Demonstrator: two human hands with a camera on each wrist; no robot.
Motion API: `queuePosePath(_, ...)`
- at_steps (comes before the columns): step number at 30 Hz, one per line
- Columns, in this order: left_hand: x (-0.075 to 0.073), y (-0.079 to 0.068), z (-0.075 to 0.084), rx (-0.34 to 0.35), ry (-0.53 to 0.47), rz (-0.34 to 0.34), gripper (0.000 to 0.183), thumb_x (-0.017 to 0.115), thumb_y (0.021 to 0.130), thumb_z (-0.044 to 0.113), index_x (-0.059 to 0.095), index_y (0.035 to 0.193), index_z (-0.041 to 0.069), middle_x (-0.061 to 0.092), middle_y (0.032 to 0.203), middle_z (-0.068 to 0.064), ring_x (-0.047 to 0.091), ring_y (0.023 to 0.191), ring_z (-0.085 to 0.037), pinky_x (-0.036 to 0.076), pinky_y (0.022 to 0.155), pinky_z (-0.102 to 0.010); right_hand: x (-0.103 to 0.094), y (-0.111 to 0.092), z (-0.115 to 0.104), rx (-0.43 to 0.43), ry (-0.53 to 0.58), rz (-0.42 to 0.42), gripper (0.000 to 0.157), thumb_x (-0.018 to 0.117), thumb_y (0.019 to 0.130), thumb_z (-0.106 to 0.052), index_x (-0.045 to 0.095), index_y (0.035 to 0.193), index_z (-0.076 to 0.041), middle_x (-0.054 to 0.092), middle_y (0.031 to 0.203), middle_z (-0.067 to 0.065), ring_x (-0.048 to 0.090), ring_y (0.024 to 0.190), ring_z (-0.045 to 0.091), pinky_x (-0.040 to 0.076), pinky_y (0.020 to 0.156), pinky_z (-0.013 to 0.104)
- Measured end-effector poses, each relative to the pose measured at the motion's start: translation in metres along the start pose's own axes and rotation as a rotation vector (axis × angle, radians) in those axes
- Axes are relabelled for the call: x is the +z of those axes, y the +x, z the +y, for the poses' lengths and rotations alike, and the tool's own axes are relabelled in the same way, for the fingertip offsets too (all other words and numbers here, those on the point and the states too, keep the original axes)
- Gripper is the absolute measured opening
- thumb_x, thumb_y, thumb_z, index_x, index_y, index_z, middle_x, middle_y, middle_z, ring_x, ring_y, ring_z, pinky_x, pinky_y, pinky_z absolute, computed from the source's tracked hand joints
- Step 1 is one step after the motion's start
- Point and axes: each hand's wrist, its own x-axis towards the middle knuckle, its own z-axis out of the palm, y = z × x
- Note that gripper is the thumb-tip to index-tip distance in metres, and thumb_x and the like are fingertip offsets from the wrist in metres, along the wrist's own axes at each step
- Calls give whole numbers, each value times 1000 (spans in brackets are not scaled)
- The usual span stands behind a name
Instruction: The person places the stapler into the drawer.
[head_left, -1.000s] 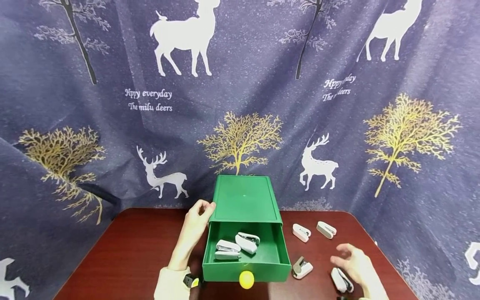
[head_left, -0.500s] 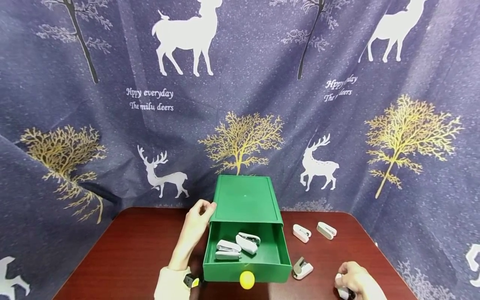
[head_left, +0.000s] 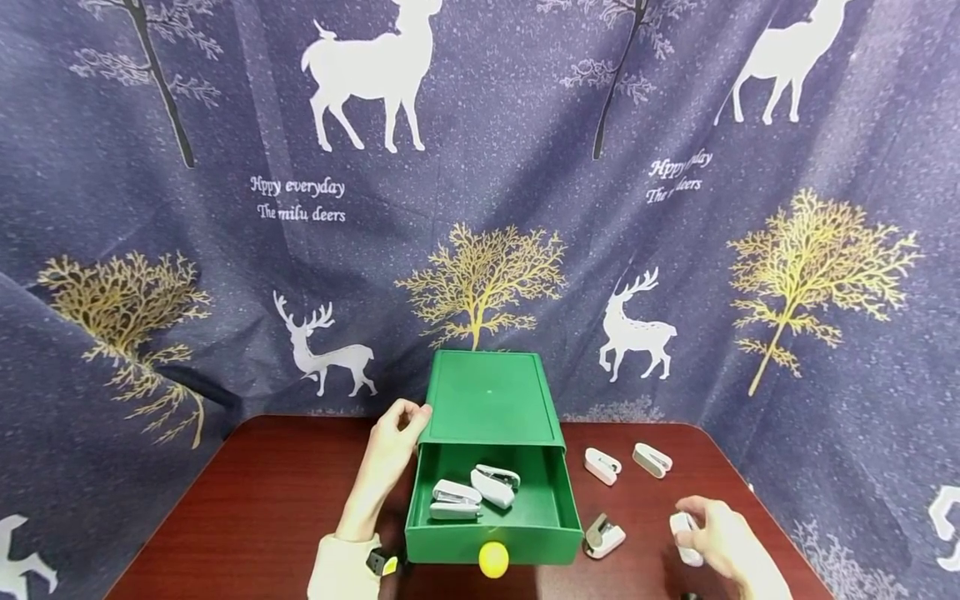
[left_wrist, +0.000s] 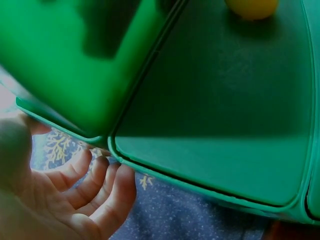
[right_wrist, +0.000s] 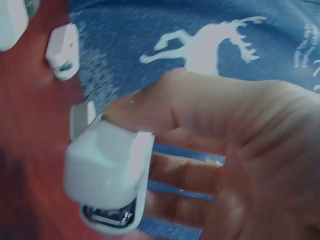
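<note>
Deer-print backdrop (head_left: 495, 175), brown table (head_left: 262, 500). Right hand (head_left: 718, 536) pinches white stapler (head_left: 683, 537), long axis roughly fore-aft; pulled-out drawer (head_left: 442, 547) well left of that hand. Left hand (head_left: 393, 435), nearer the drawer, touches cabinet (head_left: 489, 400), fingers loosely bent.

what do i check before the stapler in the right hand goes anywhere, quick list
1. Right hand holds the stapler: ok, pinched by thumb and fingers.
2. Drawer open: ok.
3. Space inside: ok, bare floor beside the two white staplers.
4. Direct way over bare table: not ok, a grey-and-white stapler lies between.
5. Left hand bracing the green cabinet firmly: cannot tell.
</note>
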Motion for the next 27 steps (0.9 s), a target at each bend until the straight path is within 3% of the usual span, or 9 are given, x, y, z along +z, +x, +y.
queuePosePath(8,-1,0,0,2,-1,4,29,65,94,41,59,88,12,53,76,-4,53,60,-19,46,59,-28,-13,-6,-23,-155,-24,188,47,80,69,-13,68,113,-3,67,104,13,61,90,26,48,77,46)
queuePosePath(13,2,1,0,0,0,7,27,65,94,39,59,88,13,53,75,-3,53,60,-19,46,59,-28,-17,-10,-33,-203,-11,304,45,81,73,-16,69,115,-8,68,104,7,57,83,14,47,70,30)
queuePosePath(17,4,1,0,7,-12,-4,27,65,94,38,60,88,13,53,75,-3,53,60,-19,46,58,-28,-21,-12,-43,-256,20,395,42,81,76,-17,69,116,-12,68,104,2,59,86,12,39,73,14)
queuePosePath(20,5,1,-1,7,-24,-7,27,65,94,38,60,87,12,53,74,-3,53,60,-19,46,57,-28,-23,-14,-52,-307,45,435,42,81,77,-16,68,117,-14,68,105,0,59,89,11,34,77,9)
queuePosePath(27,1,1,-2,4,-21,3,29,66,94,39,59,87,12,53,74,-3,53,60,-19,46,56,-28,-23,-14,-80,-371,123,439,39,78,84,-17,67,120,-25,66,110,-8,56,98,0,35,82,6)
